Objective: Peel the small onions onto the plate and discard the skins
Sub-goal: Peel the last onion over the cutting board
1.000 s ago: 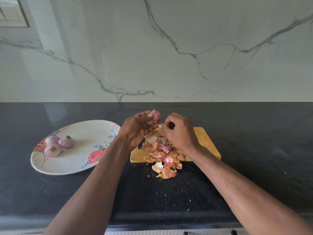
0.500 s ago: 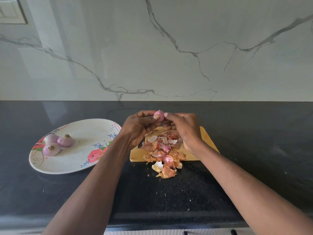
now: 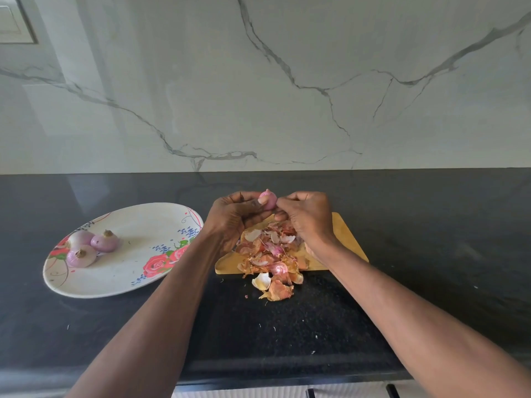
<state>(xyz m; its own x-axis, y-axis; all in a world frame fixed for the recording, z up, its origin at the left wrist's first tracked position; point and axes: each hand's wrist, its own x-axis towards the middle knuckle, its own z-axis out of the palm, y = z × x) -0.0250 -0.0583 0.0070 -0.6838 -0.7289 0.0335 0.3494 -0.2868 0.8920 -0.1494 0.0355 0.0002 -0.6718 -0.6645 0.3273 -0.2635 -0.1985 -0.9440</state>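
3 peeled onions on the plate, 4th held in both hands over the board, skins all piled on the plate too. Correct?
Not quite: the skins are piled on the wooden board, spilling onto the counter, not on the plate. The head view shows it. The rest holds: three peeled onions on the plate, a fourth onion held by left hand and right hand.

Left hand (image 3: 232,216) grips small onion (image 3: 268,200); right hand (image 3: 306,215) pinches at it, above skins (image 3: 270,254) on cutting board (image 3: 344,239). Three peeled onions (image 3: 92,248) on plate (image 3: 129,271).
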